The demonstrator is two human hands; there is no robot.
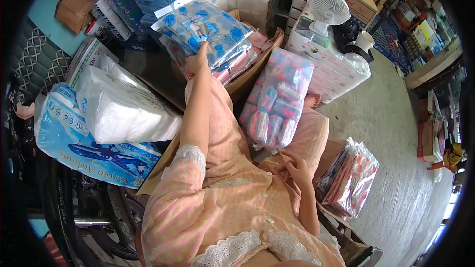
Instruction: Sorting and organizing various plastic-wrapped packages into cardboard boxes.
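My left hand [197, 59] grips the near edge of a clear plastic packet with blue dots [222, 40], thumb on top. The packet lies over other plastic-wrapped packets with pink in them [237, 66], in an open cardboard box [272, 44]. My right hand [297, 168] rests by my right thigh, its fingers loosely bent and apart, with nothing seen in them. Just beyond it, a clear bag of pink-and-blue wrapped packets [278, 100] leans between my legs. Beside my right hip stands a stack of shiny plastic packets with red patterns [352, 181].
At left, a white plastic-wrapped pack [130, 107] lies on a blue printed pack [85, 141], above a motorbike wheel [122, 230]. A white fan [328, 9] and a cup [363, 40] stand on a wrapped bale [326, 63]. Bare concrete floor [386, 115] extends right.
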